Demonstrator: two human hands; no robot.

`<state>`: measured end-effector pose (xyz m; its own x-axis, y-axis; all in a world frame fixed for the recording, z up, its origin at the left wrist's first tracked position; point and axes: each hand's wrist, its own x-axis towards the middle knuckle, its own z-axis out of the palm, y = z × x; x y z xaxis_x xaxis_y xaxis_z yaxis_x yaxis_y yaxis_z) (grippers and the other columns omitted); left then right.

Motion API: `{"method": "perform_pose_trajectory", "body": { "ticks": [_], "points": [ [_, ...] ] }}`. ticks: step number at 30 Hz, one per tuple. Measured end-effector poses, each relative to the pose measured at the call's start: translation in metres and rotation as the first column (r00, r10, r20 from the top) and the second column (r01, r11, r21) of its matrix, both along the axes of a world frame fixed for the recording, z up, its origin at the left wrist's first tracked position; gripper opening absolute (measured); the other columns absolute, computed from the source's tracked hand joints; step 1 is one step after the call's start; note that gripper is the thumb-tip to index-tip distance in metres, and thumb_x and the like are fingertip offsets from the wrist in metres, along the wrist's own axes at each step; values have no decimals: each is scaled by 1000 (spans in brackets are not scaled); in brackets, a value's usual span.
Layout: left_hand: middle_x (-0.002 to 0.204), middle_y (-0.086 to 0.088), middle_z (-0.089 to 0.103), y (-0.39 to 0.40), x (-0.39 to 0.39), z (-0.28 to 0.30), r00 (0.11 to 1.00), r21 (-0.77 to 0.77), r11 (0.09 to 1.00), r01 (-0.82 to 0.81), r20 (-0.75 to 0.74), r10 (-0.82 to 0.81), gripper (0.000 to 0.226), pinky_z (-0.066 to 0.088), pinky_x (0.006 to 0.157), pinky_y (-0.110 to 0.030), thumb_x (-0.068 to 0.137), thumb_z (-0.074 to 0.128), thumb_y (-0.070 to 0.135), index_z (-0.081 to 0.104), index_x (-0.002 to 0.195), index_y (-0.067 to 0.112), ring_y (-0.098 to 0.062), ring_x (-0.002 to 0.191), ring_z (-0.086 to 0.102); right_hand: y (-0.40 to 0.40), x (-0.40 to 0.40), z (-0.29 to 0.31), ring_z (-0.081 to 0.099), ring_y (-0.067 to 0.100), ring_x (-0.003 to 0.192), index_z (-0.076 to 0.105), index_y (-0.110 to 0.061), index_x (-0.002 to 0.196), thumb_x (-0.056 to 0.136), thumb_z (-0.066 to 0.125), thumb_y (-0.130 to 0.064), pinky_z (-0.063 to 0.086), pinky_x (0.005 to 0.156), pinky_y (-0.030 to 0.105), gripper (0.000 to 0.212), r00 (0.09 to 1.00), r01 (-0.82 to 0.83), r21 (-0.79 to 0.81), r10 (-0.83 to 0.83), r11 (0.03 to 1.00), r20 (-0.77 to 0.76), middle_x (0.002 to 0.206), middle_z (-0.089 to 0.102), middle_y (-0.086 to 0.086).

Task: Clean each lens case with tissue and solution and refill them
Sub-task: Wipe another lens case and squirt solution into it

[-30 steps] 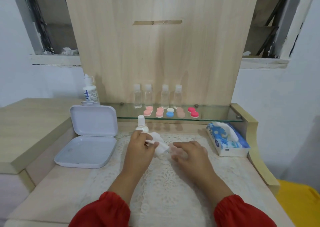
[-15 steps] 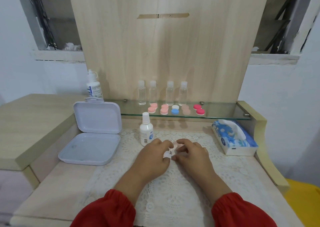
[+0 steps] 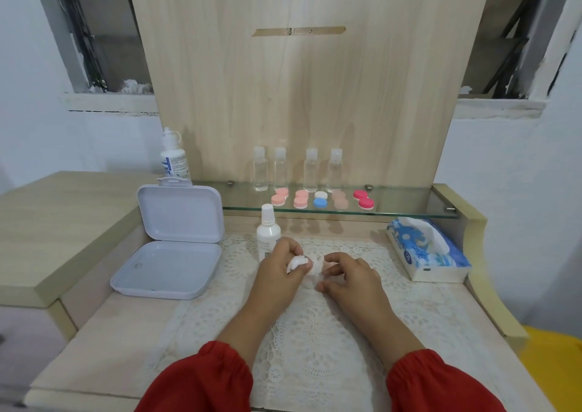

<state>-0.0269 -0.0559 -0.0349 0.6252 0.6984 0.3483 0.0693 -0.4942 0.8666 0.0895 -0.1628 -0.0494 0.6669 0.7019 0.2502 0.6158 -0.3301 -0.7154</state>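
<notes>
1. Fingers (image 3: 304,265) of my left hand (image 3: 277,273) are curled and pinch a small wad of tissue (image 3: 297,262). Fingers of my right hand (image 3: 349,278) are bent around a pale lens case (image 3: 315,270) and hold it above the lace mat (image 3: 315,348) on the tabletop (image 3: 104,355).
2. I think the step now is the wiping. To do it well I should keep the case steady with the right hand and turn the tissue inside each well, not only over the rim.
3. From the left I count: one open white box (image 3: 171,248), one bigger bottle (image 3: 174,156) behind it, one small spray bottle (image 3: 267,232) just beside my left hand.
4. On the glass shelf (image 3: 409,205) stand four clear bottles (image 3: 297,169) and in front of them five lens cases (image 3: 321,199): three in pink or peach tones, one white and blue, one deep pink.
5. At the right lies one tissue pack (image 3: 428,251).
6. Whether the case in my hand is already clean, I cannot tell.
</notes>
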Motion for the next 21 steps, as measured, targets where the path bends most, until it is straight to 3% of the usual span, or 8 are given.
{"method": "perform_pose_trajectory", "body": {
  "ticks": [5,9,14,18,21],
  "points": [
    [90,7,57,1,-5,-4,963,367,925,100,-269,2,13,48,71,-28,86,61,20,51,90,28,-11,83,53,-1,-1,1,44,5,102,56,-41,112,74,75,-43,36,93,30,42,1000,4,6,-4,1000,24,94,61,-18],
    [101,6,54,-1,-5,-3,931,514,844,155,-361,49,16,48,73,-29,90,58,24,51,104,26,-13,88,51,0,-1,1,44,5,103,53,-46,106,75,74,-44,32,88,27,38,1000,8,11,-8,1000,27,94,63,-19],
    [106,4,54,-2,1,-2,914,451,884,126,-399,73,24,50,79,-34,91,62,24,47,109,25,-15,92,54,-3,-2,2,45,5,104,53,-45,114,76,73,-43,34,94,28,43,1000,-3,-4,3,1000,-4,96,60,-19],
    [107,4,53,-4,3,-3,914,376,916,136,-405,31,22,49,83,-31,91,61,18,46,105,26,-14,93,53,-6,-3,5,46,4,106,48,-40,128,79,72,-31,32,100,29,55,1000,-8,-36,7,999,-19,95,59,-21],
    [103,2,57,-3,3,-1,949,142,984,108,-311,-59,21,47,79,-27,87,64,12,48,96,24,-11,91,53,-5,-2,5,48,4,104,49,-35,128,80,72,-26,35,103,34,54,999,-9,-29,8,1000,-48,95,62,-20]
  ]
}}
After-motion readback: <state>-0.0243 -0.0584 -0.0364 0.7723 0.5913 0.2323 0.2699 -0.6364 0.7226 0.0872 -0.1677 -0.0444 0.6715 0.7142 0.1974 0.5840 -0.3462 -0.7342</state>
